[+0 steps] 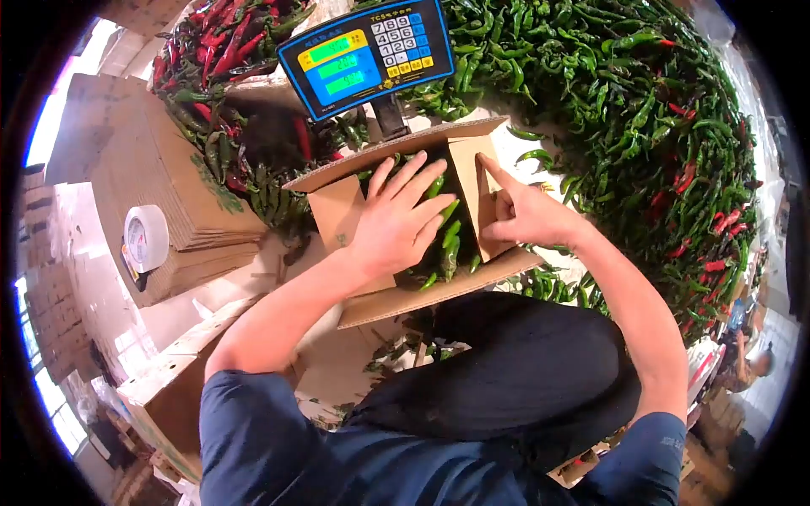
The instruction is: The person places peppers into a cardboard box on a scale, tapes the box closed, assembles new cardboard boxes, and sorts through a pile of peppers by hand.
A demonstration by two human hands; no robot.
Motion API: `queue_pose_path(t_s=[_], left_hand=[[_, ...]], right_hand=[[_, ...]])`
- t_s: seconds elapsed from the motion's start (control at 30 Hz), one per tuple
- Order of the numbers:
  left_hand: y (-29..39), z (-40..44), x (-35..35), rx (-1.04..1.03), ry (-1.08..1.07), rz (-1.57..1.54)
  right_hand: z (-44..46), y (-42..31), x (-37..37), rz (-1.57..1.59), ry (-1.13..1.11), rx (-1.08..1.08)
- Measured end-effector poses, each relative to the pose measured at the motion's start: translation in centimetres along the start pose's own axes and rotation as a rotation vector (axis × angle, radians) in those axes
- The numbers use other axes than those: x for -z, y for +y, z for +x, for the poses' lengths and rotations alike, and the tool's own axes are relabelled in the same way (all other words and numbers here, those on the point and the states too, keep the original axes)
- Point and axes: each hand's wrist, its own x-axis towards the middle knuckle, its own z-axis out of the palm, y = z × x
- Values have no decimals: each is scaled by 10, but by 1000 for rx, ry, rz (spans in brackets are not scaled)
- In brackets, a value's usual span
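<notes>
An open cardboard box (426,304) holds green peppers (451,240) in the middle of the view. My left hand (401,215) lies over the box opening with its fingers spread, resting on the left flap and the peppers. At the box's right end, my right hand (527,207) touches the right flap (466,190), its index finger stretched out along it and the other fingers curled. Just behind the box stands a weighing scale's display (367,55) with lit green readouts.
A large heap of green peppers (591,101) fills the right side; red peppers (232,42) lie upper left. Flattened cardboard (160,169) is stacked at left with a tape roll (146,236) on it. Another box (169,388) stands lower left. A person (747,363) is at far right.
</notes>
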Motion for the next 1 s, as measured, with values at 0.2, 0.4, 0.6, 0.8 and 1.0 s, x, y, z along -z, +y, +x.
queue_pose_path(t_s=[0.2,0.4,0.6,0.8,1.0], left_hand=[[25,7,7,59,-208,160],[14,4,0,-5,-299,320],[14,12,-1,-26,-426,397],[16,0,-2,-20,-406,260],[8,11,7,28,-451,156]], right_hand=[[3,0,-3,-84,-98,61],[-5,7,0,-8,-48,70],[7,16,-8,-286,-73,203],[15,11,-15,-443,-144,290],[22,12,-10,-400,-148,265]])
